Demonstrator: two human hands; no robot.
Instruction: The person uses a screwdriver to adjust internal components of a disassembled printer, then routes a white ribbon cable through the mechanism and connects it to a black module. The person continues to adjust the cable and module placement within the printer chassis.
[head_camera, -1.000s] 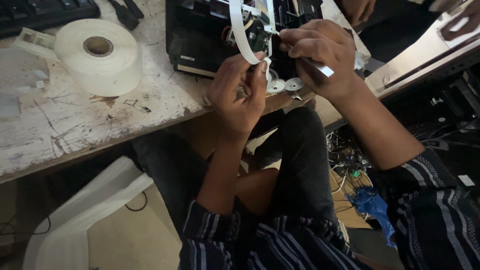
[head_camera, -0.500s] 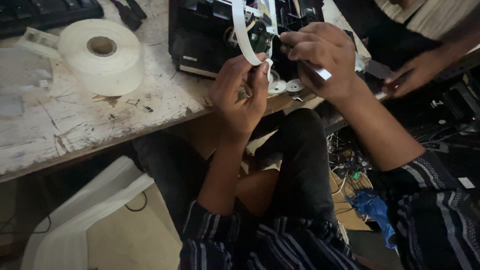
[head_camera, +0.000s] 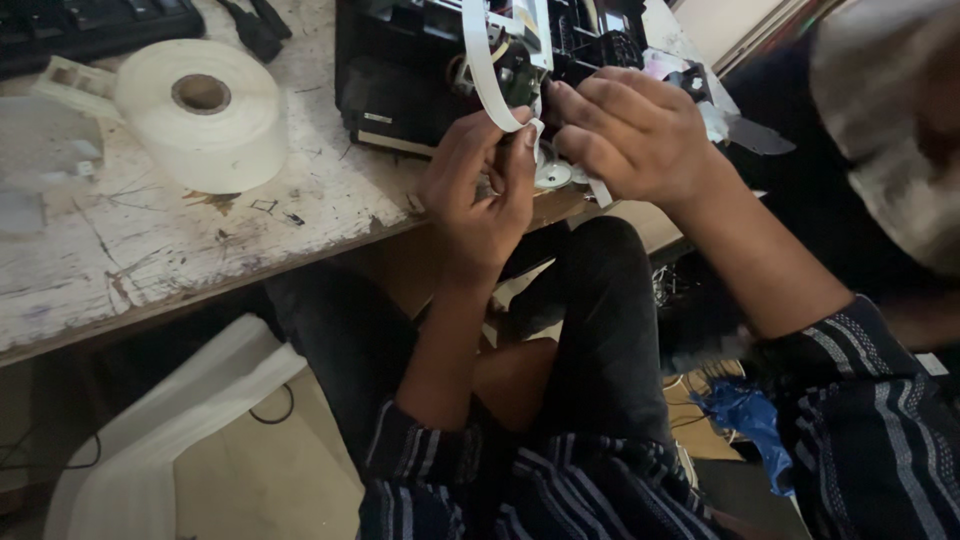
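On the left of the table (head_camera: 150, 250) sits a big white roll of tape (head_camera: 200, 110). It is well apart from the hands, so it is safe where it is.

Next comes the black machine (head_camera: 420, 70) at the table edge, opened up. A thin white flat cable (head_camera: 480, 70) curves down out of it. The left hand (head_camera: 480, 190) has its fingers (head_camera: 515, 150) pinched nearly shut on the low end of that cable, just by the edge. If the hand tugs hard or bends the cable sharply, it could crease or tear, or pull out of its place up in the machine.

Small white round parts (head_camera: 552, 175) lie right at the edge, just under the hands. A bump could knock them to the floor.

The right hand (head_camera: 635, 130) is curled close, fingers tight together, touching the machine's insides. A small white strip sticks out under it, but I cannot tell just how it is held. If it slips, it could snag the cable.
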